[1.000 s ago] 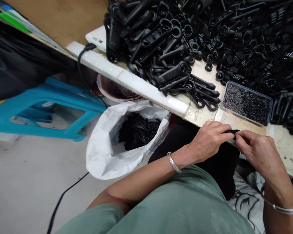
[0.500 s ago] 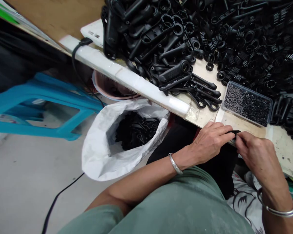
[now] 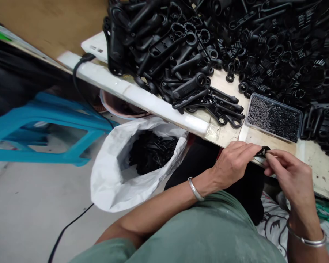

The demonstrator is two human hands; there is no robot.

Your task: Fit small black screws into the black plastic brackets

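A black plastic part with a ringed end [image 3: 262, 151] is held at the table's front edge; most of it is hidden by fingers. My left hand [image 3: 233, 162] is closed around its body from the left. On the other side, my right hand [image 3: 289, 171] pinches at the ringed end with thumb and forefinger; whether a small piece sits in that pinch I cannot make out. Just beyond the hands lies a clear plastic box [image 3: 274, 117] of small dark screws or pins. Long black handle-shaped parts [image 3: 219, 106] lie left of the box.
Heaps of black plastic parts [image 3: 159, 47] and rings [image 3: 285, 54] cover the back of the table. A white strip [image 3: 137, 93] runs along its edge. Below stand an open white sack [image 3: 106, 175] of black parts, a pinkish bucket [image 3: 108, 102] and a blue stool [image 3: 44, 124].
My right hand has turned and its fingers have loosened, so the part's ringed end now shows. The left hand keeps its hold. The whole view has shifted slightly.
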